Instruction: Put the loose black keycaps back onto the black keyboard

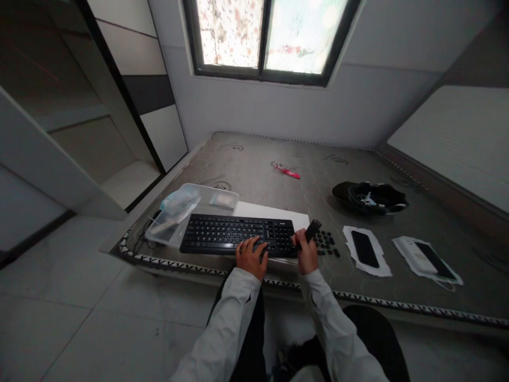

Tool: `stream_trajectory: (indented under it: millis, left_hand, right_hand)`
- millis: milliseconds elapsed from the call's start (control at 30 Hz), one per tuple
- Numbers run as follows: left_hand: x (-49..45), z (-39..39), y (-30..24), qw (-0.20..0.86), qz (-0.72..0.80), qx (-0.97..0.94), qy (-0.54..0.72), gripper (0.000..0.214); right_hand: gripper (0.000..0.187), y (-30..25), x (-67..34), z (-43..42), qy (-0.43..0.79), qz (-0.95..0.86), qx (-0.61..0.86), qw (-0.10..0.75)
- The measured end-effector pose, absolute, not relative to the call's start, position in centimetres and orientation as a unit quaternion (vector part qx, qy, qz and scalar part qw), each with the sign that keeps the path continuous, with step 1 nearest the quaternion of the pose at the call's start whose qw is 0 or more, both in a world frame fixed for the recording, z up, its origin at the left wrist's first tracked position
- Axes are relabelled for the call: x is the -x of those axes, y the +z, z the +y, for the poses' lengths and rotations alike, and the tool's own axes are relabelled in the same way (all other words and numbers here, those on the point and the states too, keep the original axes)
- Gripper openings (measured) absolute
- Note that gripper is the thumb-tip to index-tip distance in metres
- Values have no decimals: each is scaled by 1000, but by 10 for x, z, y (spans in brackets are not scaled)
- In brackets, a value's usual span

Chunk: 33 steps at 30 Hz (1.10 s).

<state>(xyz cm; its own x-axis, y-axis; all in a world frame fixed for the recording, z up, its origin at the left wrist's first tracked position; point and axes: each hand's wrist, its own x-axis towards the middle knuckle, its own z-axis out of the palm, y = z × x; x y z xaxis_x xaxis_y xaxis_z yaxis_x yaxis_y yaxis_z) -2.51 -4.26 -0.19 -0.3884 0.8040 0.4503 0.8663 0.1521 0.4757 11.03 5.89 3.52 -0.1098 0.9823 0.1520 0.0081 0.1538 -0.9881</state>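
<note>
A black keyboard (234, 233) with a number pad lies partly on a white board (274, 211). My left hand (251, 258) rests on its lower edge, fingers spread over the keys to the right of the middle. Closed around a short, dark, stick-like tool (313, 229), my right hand (307, 257) is at the number pad's right end. The tool points up and away; its lower end is hidden, so its kind is unclear. Just right of that hand, several loose black keycaps (326, 242) are scattered on the mattress.
The mattress (254, 164) bears everything. A clear plastic tray (191, 209) with wrapped items sits at left. Rightward lie a black phone (365, 248) on white paper, another dark device (435, 261) beside a white box, and a black cap (369, 198). A red wrapper (287, 171) lies farther back.
</note>
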Motion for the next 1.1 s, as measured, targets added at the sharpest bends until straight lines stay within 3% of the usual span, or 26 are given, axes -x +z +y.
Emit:
stream_trajectory:
  millis: [433, 667, 867, 1100]
  left_hand:
    - [32, -45, -7, 9, -744, 552, -375, 32]
    - [32, -46, -8, -4, -741, 549, -386, 32]
    - [32, -46, -5, -11, -742, 546, -390, 31]
    - [33, -46, -7, -8, -740, 551, -386, 31]
  right_hand:
    - [49, 24, -50, 69, 566, -447, 404, 564]
    - [46, 24, -41, 65, 653, -391, 383, 523]
    - [44, 23, -34, 63, 644, -392, 416, 509]
    - [44, 16, -33, 67, 601, -394, 423, 552]
